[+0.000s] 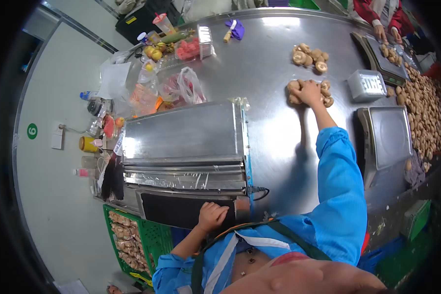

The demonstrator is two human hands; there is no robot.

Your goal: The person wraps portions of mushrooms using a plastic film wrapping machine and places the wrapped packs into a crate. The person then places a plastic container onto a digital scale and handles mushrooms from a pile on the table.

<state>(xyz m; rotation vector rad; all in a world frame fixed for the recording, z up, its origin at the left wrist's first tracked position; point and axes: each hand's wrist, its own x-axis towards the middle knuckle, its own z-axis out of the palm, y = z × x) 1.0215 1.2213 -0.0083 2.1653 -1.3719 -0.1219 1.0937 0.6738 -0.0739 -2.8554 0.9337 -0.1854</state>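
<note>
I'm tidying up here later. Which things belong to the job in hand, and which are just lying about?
Seemingly for the job:
- mushrooms under the right hand
- near scale
- trays
- crate

Seemingly lying about:
- fruit
- cup with straw
- carrier bag
- yellow jar

Pale wall (54, 98), round green sign (32, 131); shiny metal table (274, 54), bright glare (281, 21).

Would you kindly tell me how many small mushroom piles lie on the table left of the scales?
2: the near pile, under the right hand, and the far pile, just beyond it. The hand hides part of the near pile, but I see no third.
</note>
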